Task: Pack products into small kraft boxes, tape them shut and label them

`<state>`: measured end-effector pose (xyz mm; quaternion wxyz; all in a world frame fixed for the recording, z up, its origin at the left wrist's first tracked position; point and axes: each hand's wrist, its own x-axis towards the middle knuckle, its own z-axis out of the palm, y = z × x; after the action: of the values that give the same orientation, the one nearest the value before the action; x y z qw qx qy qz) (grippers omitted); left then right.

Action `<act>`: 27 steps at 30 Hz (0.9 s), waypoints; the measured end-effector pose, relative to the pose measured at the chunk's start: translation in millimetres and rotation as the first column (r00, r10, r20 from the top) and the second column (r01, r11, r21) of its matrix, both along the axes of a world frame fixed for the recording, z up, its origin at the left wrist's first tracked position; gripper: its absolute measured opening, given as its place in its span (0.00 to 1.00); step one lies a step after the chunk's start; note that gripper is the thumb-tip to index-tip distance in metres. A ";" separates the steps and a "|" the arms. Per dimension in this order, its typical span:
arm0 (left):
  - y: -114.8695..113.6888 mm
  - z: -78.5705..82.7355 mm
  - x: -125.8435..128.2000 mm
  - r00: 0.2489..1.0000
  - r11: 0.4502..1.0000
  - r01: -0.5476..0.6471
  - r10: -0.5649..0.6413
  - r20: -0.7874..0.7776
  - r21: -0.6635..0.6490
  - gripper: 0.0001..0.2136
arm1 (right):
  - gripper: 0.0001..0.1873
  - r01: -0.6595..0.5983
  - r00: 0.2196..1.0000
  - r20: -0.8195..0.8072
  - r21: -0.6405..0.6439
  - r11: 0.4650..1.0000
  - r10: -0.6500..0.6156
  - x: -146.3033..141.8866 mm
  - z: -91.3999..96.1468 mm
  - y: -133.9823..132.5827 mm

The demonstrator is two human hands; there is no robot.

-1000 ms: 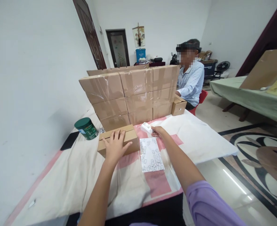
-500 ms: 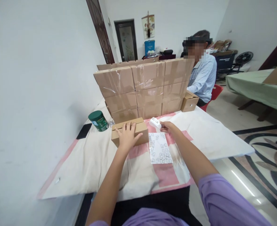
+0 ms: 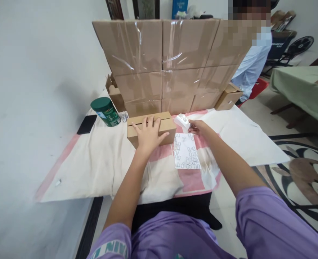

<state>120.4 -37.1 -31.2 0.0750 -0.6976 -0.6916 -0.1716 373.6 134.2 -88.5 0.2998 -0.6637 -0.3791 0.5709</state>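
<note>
My left hand (image 3: 149,136) lies with its fingers spread over the top of a small brown cardboard box (image 3: 133,135), with the thumb near its right end. The box's top flaps meet in a dark seam. In my right hand (image 3: 198,127), fingers and thumb pinch the near right end of a small white plastic object (image 3: 182,121); its exact kind cannot be made out. Just below it lies a white paper sheet (image 3: 186,156) with many small hand-drawn rectangles.
Behind the box stands a wall of taped cardboard boxes (image 3: 182,81). A green canister (image 3: 106,112) and a black phone (image 3: 86,124) are at the left. Another small box (image 3: 229,96) stands at the back right, near a seated person in a light blue shirt (image 3: 256,66).
My view has tilted down and come closer, so the cardboard wall looks larger. Both hands keep their places, the left on the box and the right on the white object.
</note>
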 end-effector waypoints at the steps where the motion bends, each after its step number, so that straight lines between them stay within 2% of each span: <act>1: 0.4 0.8 1.1 1.000 1.000 -0.006 0.006 0.009 0.000 0.32 | 0.13 -0.009 1.000 0.000 -0.008 1.000 0.009 0.9 1.9 0.7; 7: 4.4 4.8 8.8 0.997 0.998 -0.060 0.061 0.055 -0.020 0.33 | 0.20 -0.038 0.999 -0.027 -0.050 0.998 0.036 1.7 5.3 3.8; 16: 3.7 3.3 7.5 0.996 1.000 -0.027 0.027 0.086 0.001 0.32 | 0.14 0.058 0.998 -0.014 -0.007 0.998 -0.058 -2.4 -1.4 8.4; 23: 3.4 4.9 9.4 0.997 0.999 -0.052 0.052 0.050 -0.003 0.32 | 0.19 0.085 0.993 -0.088 0.145 0.986 -0.073 -4.2 -6.6 -15.8; 27: 2.7 5.5 10.5 0.998 0.998 -0.059 0.060 0.028 -0.006 0.31 | 0.23 0.099 0.992 -0.090 0.178 0.979 -0.084 -2.2 8.7 -28.5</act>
<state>131.0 -34.4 -25.7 0.0686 -0.6744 -0.7135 -0.1771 371.4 105.7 -79.7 0.4005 -0.6265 -0.3860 0.5461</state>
